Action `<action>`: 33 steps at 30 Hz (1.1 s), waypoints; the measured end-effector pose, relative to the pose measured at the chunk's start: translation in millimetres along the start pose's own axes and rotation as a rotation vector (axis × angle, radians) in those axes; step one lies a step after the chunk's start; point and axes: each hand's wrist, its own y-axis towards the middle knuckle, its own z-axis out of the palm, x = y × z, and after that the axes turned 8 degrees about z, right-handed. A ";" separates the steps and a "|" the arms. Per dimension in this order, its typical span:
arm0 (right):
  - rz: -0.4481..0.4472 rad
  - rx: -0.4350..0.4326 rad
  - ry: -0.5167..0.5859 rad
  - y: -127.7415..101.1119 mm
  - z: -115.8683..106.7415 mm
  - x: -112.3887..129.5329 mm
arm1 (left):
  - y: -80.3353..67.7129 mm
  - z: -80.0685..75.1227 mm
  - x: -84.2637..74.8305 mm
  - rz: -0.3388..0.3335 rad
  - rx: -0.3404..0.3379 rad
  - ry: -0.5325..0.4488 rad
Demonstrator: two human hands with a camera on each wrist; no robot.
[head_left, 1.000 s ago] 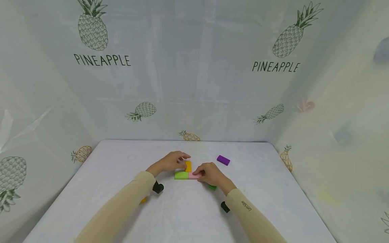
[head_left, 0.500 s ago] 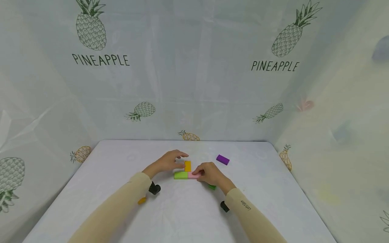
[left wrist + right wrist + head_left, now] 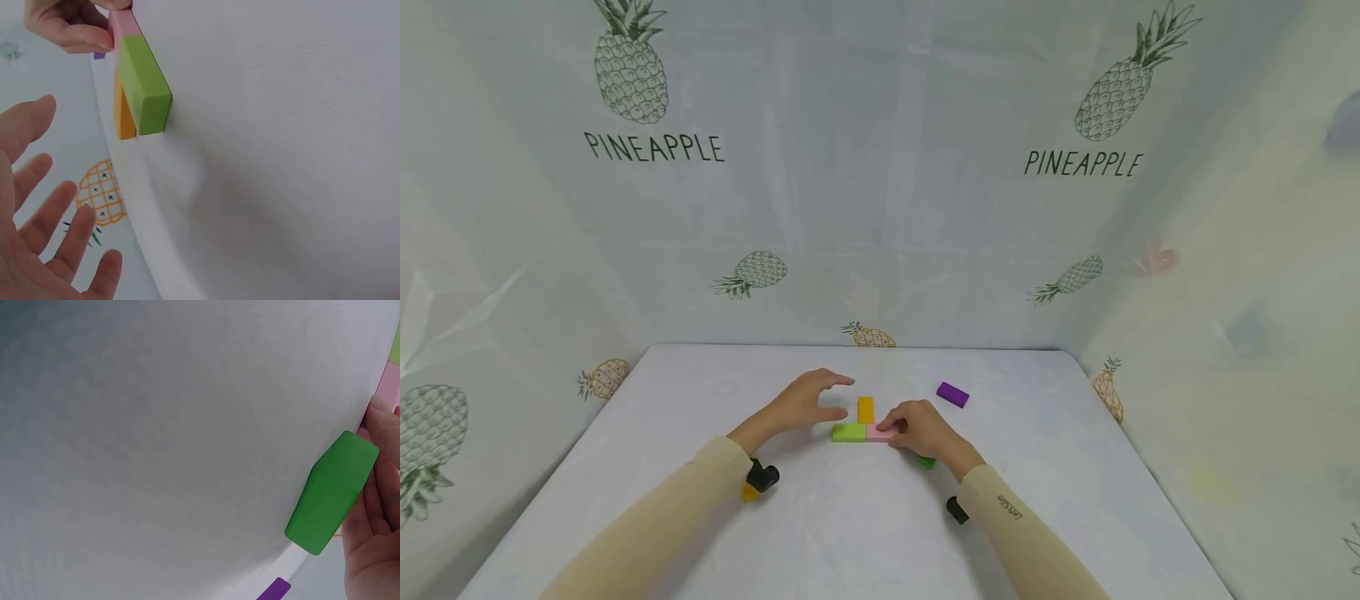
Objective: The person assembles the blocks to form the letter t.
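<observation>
My right hand (image 3: 922, 429) pinches a pink block (image 3: 878, 433) between thumb and fingers, covering its right end. End to end with it on the left lies a light green block (image 3: 848, 433). An orange block (image 3: 866, 410) lies behind these two, crosswise, at their joint. My left hand (image 3: 805, 402) hovers left of the orange block, thumb and fingers spread, holding nothing; the left wrist view shows the spread fingers (image 3: 56, 215) away from the blocks. A dark green block (image 3: 334, 490) sits close to my right hand, mostly hidden by it in the head view.
A purple block (image 3: 952, 394) lies at the back right of the white table (image 3: 865, 533). Another yellow-orange piece (image 3: 749, 492) is partly hidden beside the left wrist's black camera (image 3: 763, 477). A pineapple-print curtain (image 3: 865, 208) rises behind the table's far edge.
My left hand has let go of the orange block and drawn back to the left, its fingers spreading wider. The right hand stays on the pink block.
</observation>
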 end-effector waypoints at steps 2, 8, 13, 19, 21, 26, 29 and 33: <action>-0.004 -0.002 0.001 -0.3 -0.3 -0.4 | -6.5 -1.6 -1.1 -0.019 -0.019 0.001; 0.004 -0.008 0.006 -0.7 0.6 -1.5 | -29.5 -6.7 -9.6 -0.036 -0.037 -0.045; 0.014 -0.012 0.010 -1.0 0.8 -2.4 | -47.2 -10.9 -19.4 -0.020 -0.065 -0.037; 0.006 -0.019 0.013 -2.2 0.2 -2.1 | -66.7 -18.3 -24.7 -0.028 -0.120 0.036; 0.006 -0.019 0.013 -2.2 -0.3 -1.6 | -73.4 -20.7 -25.1 -0.028 -0.137 0.071; 0.006 -0.013 0.030 -1.3 -0.1 -1.9 | -94.0 -26.2 -22.7 -0.047 -0.164 0.127; -0.003 -0.013 0.027 -1.2 0.1 -2.2 | -108.0 -29.3 -18.0 -0.072 -0.178 0.130; -0.002 -0.010 0.014 -1.2 0.4 -1.3 | -126.7 -33.7 -12.8 -0.097 -0.188 0.134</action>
